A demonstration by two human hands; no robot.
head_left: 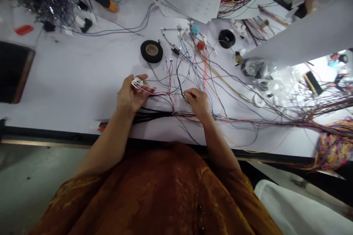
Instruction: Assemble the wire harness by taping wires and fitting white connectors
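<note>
**White connector (pixel 136 82) up in left hand (pixel 131 95), thin black wire (pixel 180 88) in right hand (pixel 198 103)**

Left hand is closed narrow on the connector, thumb over it, raised just off the table (pixel 60 88), probably to keep its wire ends exposed and facing the person. Right fingertips look pinched on the wire, likely isolating it from the loose strands. Black wire bundle (pixel 154 116) runs under both wrists near the table edge, apparently to keep it in reach. Roll of black tape (pixel 151 51) sits just ahead, also within easy reach.

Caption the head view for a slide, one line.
Left hand holds a white connector trailing thin wires; right hand touches a black wire on a pale workbench.
</note>
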